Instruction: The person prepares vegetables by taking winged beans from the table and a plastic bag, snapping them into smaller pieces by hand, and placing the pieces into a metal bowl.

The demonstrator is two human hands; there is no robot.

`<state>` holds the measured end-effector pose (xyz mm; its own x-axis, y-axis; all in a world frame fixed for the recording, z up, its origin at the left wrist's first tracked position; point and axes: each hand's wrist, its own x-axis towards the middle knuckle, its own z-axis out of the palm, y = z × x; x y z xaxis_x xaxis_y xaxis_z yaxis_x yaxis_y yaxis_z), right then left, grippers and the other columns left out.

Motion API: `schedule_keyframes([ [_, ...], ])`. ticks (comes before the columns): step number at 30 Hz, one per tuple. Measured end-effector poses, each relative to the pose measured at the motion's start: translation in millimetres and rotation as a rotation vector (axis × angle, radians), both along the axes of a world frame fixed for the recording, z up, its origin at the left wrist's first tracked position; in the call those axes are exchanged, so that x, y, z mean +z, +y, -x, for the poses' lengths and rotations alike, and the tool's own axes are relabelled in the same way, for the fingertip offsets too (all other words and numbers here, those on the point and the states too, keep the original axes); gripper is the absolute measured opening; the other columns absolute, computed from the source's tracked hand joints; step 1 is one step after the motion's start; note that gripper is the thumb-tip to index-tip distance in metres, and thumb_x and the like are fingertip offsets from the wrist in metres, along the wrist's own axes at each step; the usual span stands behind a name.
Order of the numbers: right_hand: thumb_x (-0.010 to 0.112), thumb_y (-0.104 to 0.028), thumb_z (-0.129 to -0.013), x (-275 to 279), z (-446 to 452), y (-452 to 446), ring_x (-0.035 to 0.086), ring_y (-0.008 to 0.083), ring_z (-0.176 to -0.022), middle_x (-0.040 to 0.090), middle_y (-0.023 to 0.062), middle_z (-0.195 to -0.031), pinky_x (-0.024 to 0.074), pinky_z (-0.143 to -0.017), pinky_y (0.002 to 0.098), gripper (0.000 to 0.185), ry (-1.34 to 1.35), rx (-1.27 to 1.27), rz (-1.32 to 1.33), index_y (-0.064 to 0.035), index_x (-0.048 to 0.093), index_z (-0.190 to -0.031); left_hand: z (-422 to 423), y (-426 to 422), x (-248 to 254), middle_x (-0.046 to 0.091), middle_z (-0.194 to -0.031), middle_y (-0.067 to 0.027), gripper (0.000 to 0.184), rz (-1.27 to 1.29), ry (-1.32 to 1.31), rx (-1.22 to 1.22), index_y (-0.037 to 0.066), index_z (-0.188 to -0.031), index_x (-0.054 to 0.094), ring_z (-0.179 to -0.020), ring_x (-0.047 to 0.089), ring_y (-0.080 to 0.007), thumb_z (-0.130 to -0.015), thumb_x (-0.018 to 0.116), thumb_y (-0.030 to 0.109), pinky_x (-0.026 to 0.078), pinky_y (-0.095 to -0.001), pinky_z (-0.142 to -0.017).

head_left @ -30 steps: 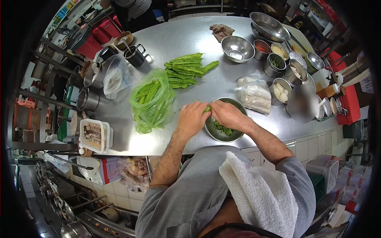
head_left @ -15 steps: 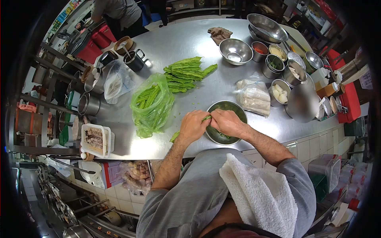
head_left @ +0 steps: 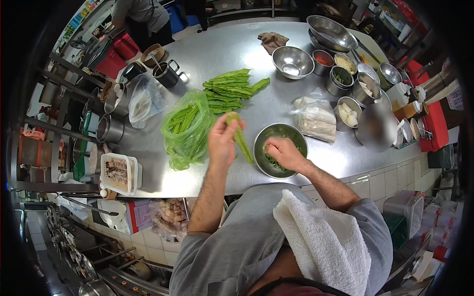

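Observation:
My left hand (head_left: 221, 141) pinches the upper end of a long green winged bean (head_left: 242, 143), which slants down to the right above the table, just left of the steel bowl (head_left: 261, 135). Over that bowl, my right hand (head_left: 285, 153) is closed with its fingers curled; what they hold, if anything, is hidden. Cut green pieces (head_left: 275, 162) lie in the bottom of the bowl. Further back is a pile of whole winged beans (head_left: 227, 86). Beside it sits a green plastic bag (head_left: 185, 148) with more beans inside.
A wrapped pale bundle (head_left: 314, 118) and a pot of white pieces (head_left: 348, 118) stand right of the bowl. Several steel containers crowd the far right. At left are a white basket (head_left: 138, 172), a clear bag (head_left: 143, 106) and a dark mug (head_left: 168, 76).
My hands have parted. The left has moved up and turned, lifting the winged bean upright-slanted; the right has shifted slightly right and down over the bowl.

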<state>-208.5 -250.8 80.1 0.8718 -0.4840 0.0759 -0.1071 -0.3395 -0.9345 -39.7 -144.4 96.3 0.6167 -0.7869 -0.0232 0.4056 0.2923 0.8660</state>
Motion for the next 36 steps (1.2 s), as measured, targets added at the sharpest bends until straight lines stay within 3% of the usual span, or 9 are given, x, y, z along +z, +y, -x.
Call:
schedule_keyframes([
  [3,0.054,-0.016,-0.086,-10,17,-16,0.058,0.0278,-0.066,0.059,0.0112,-0.074,0.0458,-0.063,0.0395,0.017,0.219,0.125,0.274,-0.0017,0.063,-0.089,-20,8,15,0.062,-0.100,-0.0089,0.019,0.204,0.093,0.114,0.002,-0.107,0.057,-0.088,0.061,-0.0190,-0.092,0.059,0.012,0.051,-0.0361,-0.086],
  [6,0.064,-0.021,-0.085,-24,31,-25,0.057,0.0278,-0.089,0.055,0.0123,-0.100,0.0462,-0.075,0.0376,0.026,0.250,0.085,0.633,-0.0043,0.065,-0.105,-25,11,25,0.060,-0.102,-0.0088,0.018,0.341,0.147,0.202,0.003,-0.107,0.053,-0.092,0.060,-0.0186,-0.094,0.056,0.015,0.050,-0.0418,-0.091],
  [10,0.061,-0.029,-0.089,9,16,-6,0.056,0.0266,-0.085,0.056,0.0129,-0.095,0.0455,-0.075,0.0371,0.039,0.144,0.129,0.080,-0.0016,0.057,-0.117,-17,7,21,0.058,-0.104,-0.0086,0.018,0.410,0.136,0.230,0.005,-0.109,0.050,-0.095,0.059,-0.0188,-0.095,0.054,0.016,0.047,-0.0442,-0.096],
  [18,0.050,-0.028,-0.094,8,-1,4,0.056,0.0381,-0.081,0.058,0.0207,-0.085,0.0430,-0.070,0.0466,0.028,0.184,0.081,0.259,-0.0004,0.055,-0.090,2,8,12,0.055,-0.113,-0.0099,0.029,0.351,0.095,0.232,0.005,-0.120,0.047,-0.106,0.054,-0.0216,-0.094,0.056,0.013,0.040,-0.0489,-0.101],
  [20,0.050,-0.026,-0.094,6,5,-1,0.058,0.0390,-0.075,0.059,0.0187,-0.081,0.0445,-0.066,0.0480,0.027,0.225,0.022,0.452,-0.0007,0.053,-0.085,10,11,22,0.054,-0.116,-0.0090,0.042,-0.214,-0.898,0.690,0.006,-0.129,0.044,-0.114,0.050,-0.0251,-0.090,0.059,0.013,0.031,-0.0531,-0.106],
  [21,0.050,-0.026,-0.094,5,8,-4,0.058,0.0390,-0.075,0.059,0.0187,-0.081,0.0445,-0.066,0.0480,0.027,0.223,0.023,0.454,-0.0007,0.053,-0.085,15,16,28,0.054,-0.116,-0.0090,0.042,-0.213,-0.899,0.693,0.006,-0.129,0.044,-0.114,0.050,-0.0251,-0.090,0.059,0.013,0.031,-0.0531,-0.106],
  [23,0.051,-0.026,-0.094,2,11,-6,0.059,0.0381,-0.073,0.059,0.0178,-0.080,0.0465,-0.062,0.0473,0.026,0.220,0.026,0.582,-0.0011,0.054,-0.084,23,25,37,0.052,-0.120,-0.0084,0.051,-0.418,-1.824,0.281,0.008,-0.134,0.043,-0.120,0.045,-0.0268,-0.087,0.061,0.016,0.023,-0.0546,-0.109],
  [30,0.052,-0.024,-0.092,29,15,-10,0.060,0.0376,-0.073,0.060,0.0171,-0.080,0.0471,-0.062,0.0468,0.023,0.242,0.121,0.732,-0.0017,0.055,-0.085,31,16,4,0.061,-0.106,-0.0090,0.035,-0.386,-1.497,-0.263,0.008,-0.119,0.057,-0.100,0.057,-0.0271,-0.086,0.062,0.020,0.042,-0.0414,-0.091],
  [36,0.053,-0.022,-0.094,39,25,-15,0.057,0.0380,-0.074,0.057,0.0185,-0.077,0.0438,-0.065,0.0445,0.024,0.113,0.308,0.336,0.0007,0.055,-0.085,33,22,21,0.062,-0.089,-0.0103,0.027,-0.356,-1.350,-0.386,0.006,-0.108,0.063,-0.085,0.059,-0.0293,-0.086,0.064,0.021,0.046,-0.0380,-0.076],
])
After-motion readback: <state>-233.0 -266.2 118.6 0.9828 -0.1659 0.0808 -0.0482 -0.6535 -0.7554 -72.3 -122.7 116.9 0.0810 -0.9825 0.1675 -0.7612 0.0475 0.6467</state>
